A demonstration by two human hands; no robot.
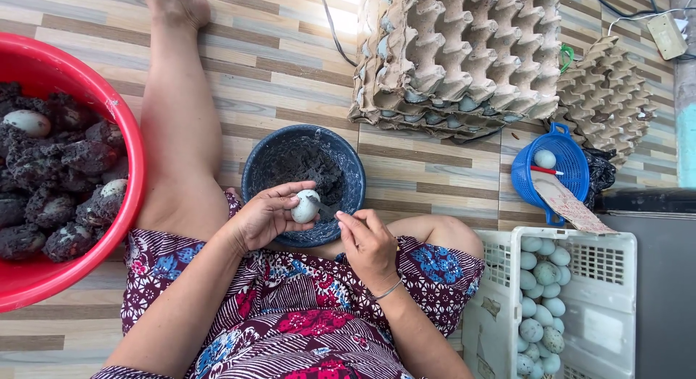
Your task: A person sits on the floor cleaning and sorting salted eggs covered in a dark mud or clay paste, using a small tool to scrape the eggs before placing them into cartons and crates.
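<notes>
While one pale egg (306,206) stands long axis upright in her left hand (264,216), clamped (right hand (368,241) pinches a small scraper (328,211)).

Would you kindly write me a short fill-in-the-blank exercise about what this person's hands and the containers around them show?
1. The left hand holds a pale ____ over the dark blue bowl.
2. The big basin of mud-coated eggs on the left is ____ in colour.
3. The cleaned eggs lie in a ____ plastic crate at the lower right.
4. The right hand pinches a small tool next to the egg, and its wrist wears a thin ____.

Missing words: egg; red; white; bracelet
</notes>
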